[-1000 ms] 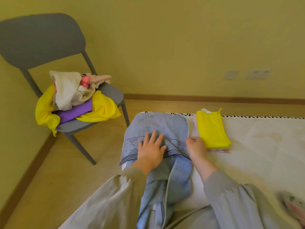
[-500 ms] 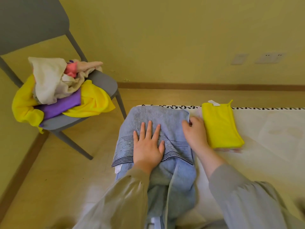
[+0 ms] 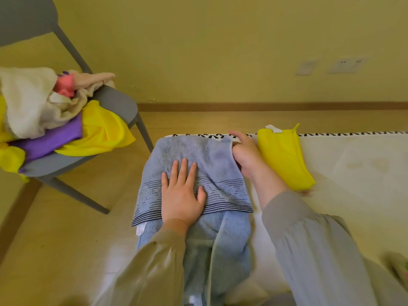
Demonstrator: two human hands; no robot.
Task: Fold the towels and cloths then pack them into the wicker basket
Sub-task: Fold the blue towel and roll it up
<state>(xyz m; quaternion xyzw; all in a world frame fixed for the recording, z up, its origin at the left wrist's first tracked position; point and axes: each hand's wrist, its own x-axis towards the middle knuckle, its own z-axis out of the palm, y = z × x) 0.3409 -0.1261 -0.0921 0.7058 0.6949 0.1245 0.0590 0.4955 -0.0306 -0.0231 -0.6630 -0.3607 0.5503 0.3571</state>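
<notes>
A blue towel (image 3: 198, 155) with dark stripes lies folded over at the left end of a white mat (image 3: 353, 195), its lower part running down towards me. My left hand (image 3: 182, 195) presses flat on the striped band, fingers spread. My right hand (image 3: 245, 155) sits at the towel's right edge near the far corner, and the edge runs between thumb and forefinger. Just right of that hand lies a folded yellow cloth (image 3: 284, 160) with a white label. No wicker basket is in view.
A grey chair (image 3: 114, 102) stands at the left on the wooden floor, heaped with unfolded cloths (image 3: 44, 111): white, pink, purple and yellow. The wall and skirting board run close behind the mat. A blurred patterned object (image 3: 399, 266) shows at the bottom right.
My right hand has slid along the towel's right edge from the striped band up towards the far corner. My left hand has stayed pressed on the towel.
</notes>
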